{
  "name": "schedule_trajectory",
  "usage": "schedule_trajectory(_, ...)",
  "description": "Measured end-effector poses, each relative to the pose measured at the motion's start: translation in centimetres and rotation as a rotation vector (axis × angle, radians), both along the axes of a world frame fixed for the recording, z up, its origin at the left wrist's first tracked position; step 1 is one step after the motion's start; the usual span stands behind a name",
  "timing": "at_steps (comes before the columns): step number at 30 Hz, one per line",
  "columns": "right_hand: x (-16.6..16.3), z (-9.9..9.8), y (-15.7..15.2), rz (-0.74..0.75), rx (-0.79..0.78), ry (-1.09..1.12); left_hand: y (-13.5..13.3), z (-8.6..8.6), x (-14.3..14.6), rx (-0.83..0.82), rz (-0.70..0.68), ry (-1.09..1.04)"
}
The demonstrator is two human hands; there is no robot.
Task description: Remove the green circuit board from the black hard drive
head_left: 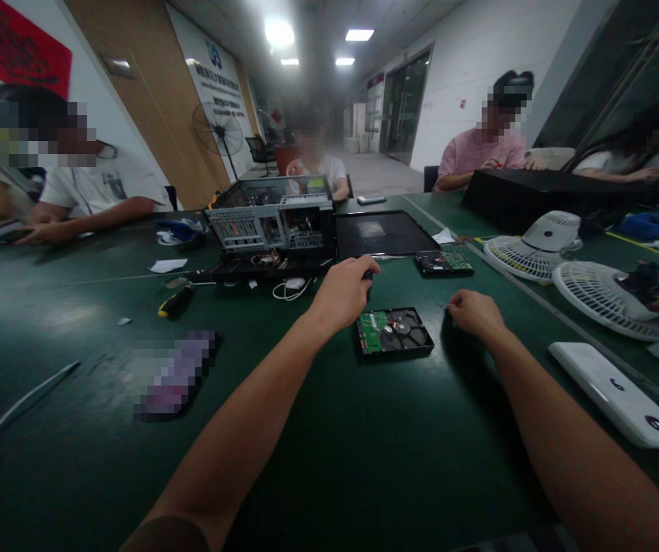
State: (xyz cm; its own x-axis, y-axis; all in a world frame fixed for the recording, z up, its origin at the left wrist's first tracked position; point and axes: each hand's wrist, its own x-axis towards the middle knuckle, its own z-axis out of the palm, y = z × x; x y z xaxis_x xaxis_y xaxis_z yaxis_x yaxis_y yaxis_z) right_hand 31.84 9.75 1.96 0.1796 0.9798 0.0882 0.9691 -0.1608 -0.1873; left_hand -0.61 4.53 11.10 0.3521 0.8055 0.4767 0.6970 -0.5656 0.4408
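Note:
My left hand [342, 293] is closed around the black handle of what looks like a screwdriver [368, 274]; the fingers cover most of it. Just below and to the right of that hand, a hard drive [397, 333] lies flat on the green table, with its green circuit board and round motor hub facing up. To the right of the drive, my right hand [477, 312] rests near the tabletop with its fingers pinched together. Whatever is between those fingertips is too small to make out. A second hard drive [444, 264] lies farther back, between and beyond my hands.
An opened computer case [275, 226] stands ahead, beside a black panel [384, 232]. White fan parts [599, 299] and a white power bank-like block [617, 392] lie right. A yellow-black screwdriver [174, 301] and a blurred purple object [178, 376] lie left. Several people sit around the table.

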Motion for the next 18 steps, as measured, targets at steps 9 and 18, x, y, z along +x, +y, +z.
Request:
schedule_trajectory(9,-9.7,0.9,-4.2,0.626,0.318,0.235,0.1,-0.1,-0.1,0.002,0.003,0.018)
schedule_trajectory(18,-14.2,0.0,-5.6,0.755,0.252,0.147,0.3,0.0,-0.2,-0.013,0.006,0.024)
